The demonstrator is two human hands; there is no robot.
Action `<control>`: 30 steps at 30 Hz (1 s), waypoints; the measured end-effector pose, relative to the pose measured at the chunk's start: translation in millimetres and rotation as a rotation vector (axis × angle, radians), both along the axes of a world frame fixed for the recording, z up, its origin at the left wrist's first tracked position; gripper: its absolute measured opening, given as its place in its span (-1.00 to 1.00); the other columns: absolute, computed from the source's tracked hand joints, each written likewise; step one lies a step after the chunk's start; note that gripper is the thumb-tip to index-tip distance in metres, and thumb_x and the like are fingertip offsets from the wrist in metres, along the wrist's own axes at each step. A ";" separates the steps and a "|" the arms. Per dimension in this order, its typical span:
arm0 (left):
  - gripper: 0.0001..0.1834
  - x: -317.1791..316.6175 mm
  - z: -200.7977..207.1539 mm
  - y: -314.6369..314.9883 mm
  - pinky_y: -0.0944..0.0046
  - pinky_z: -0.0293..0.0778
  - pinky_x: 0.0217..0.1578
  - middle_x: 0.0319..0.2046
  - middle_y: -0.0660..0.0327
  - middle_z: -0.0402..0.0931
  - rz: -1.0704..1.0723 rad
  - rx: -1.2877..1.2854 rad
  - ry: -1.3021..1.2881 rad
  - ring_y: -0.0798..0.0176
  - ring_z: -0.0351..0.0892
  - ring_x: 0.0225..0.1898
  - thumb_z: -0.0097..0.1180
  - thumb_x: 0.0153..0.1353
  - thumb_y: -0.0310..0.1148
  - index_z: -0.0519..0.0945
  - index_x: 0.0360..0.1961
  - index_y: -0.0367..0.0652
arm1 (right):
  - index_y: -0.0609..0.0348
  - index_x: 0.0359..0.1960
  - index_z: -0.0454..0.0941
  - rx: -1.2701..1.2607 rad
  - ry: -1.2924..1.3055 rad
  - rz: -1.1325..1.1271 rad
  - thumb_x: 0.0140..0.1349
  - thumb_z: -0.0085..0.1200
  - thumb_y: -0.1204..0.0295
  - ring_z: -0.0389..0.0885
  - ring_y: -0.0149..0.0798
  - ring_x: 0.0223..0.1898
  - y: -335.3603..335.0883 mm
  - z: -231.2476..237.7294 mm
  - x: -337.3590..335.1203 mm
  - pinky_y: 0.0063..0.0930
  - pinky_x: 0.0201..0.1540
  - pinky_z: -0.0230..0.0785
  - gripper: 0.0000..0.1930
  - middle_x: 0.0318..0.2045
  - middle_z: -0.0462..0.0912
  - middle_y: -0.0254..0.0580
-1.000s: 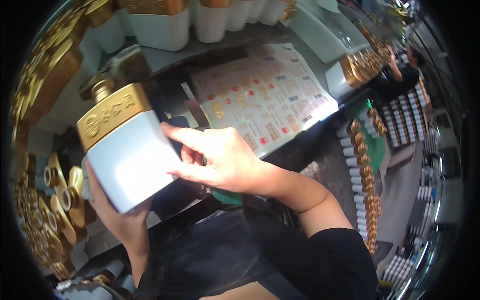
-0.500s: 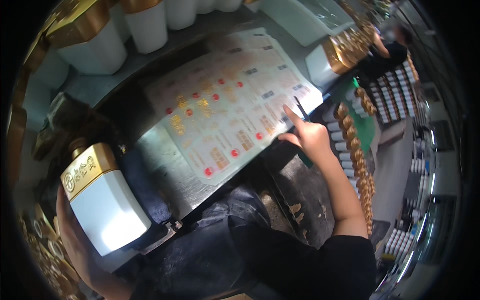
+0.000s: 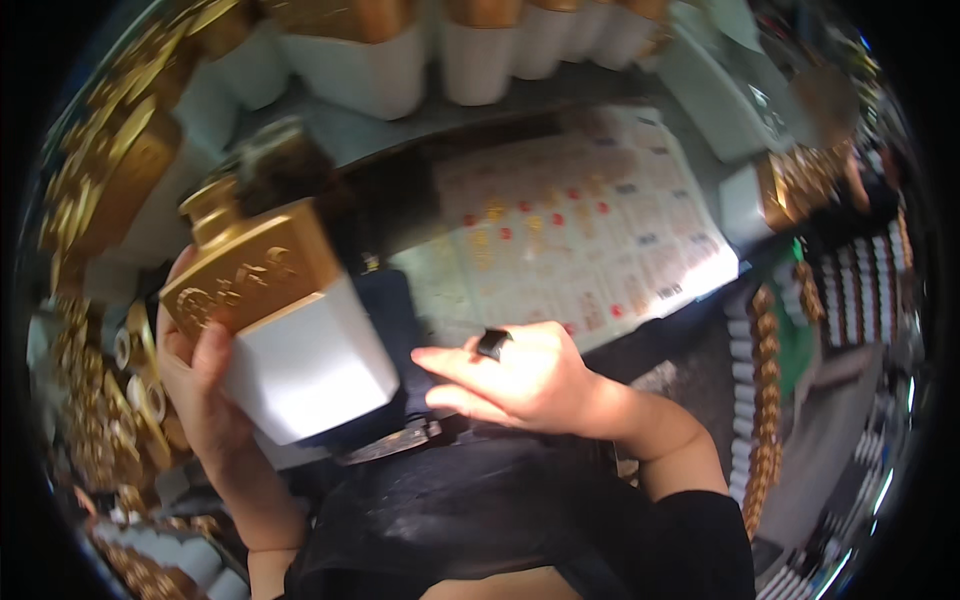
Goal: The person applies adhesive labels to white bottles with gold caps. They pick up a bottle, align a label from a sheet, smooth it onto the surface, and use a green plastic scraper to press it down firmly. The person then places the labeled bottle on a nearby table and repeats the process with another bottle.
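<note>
My left hand (image 3: pixel 205 365) grips a white bottle (image 3: pixel 315 365) with a gold, embossed shoulder and neck, tilted, its thumb on the gold part. Close to the bottle's right side is my right hand (image 3: pixel 530 380), index finger and thumb stretched toward it. A small black tool (image 3: pixel 492 343) is tucked in that hand's fingers; blur hides its exact kind. Past the right hand lies a pale sticker sheet (image 3: pixel 660 225) bearing red dots, gold lettering pieces and printed blocks. Between bottle and sheet is a dark blue cloth-covered pad (image 3: pixel 395 320).
White bottles with gold tops (image 3: pixel 480 60) line the far side. A white and gold bottle (image 3: pixel 745 200) lies past the sheet's right end. Rows of bottles (image 3: pixel 765 400) stand to the right, and gold parts (image 3: pixel 125 380) crowd the left. Another person (image 3: pixel 870 190) is at the far right.
My right hand has left the sheet's right edge and come left to the bottle. The left hand has raised the bottle toward the middle. The whole view has shifted.
</note>
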State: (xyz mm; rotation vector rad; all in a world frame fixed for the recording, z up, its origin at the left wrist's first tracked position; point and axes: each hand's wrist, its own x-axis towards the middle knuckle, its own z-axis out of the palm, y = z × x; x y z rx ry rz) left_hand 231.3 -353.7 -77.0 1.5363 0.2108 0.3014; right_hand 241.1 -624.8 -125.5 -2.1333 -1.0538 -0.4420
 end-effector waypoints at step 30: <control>-0.33 -8.8 -39.0 36.2 0.27 0.31 0.15 0.16 0.13 0.39 0.080 0.042 0.078 0.26 0.41 0.14 -0.14 0.41 0.04 0.24 0.34 -0.25 | 0.22 -0.47 0.59 -0.472 0.502 -0.955 0.05 0.29 0.07 0.64 -0.08 -0.41 -346.1 -76.3 279.5 -0.22 -0.34 0.41 -0.60 -0.51 0.64 -0.04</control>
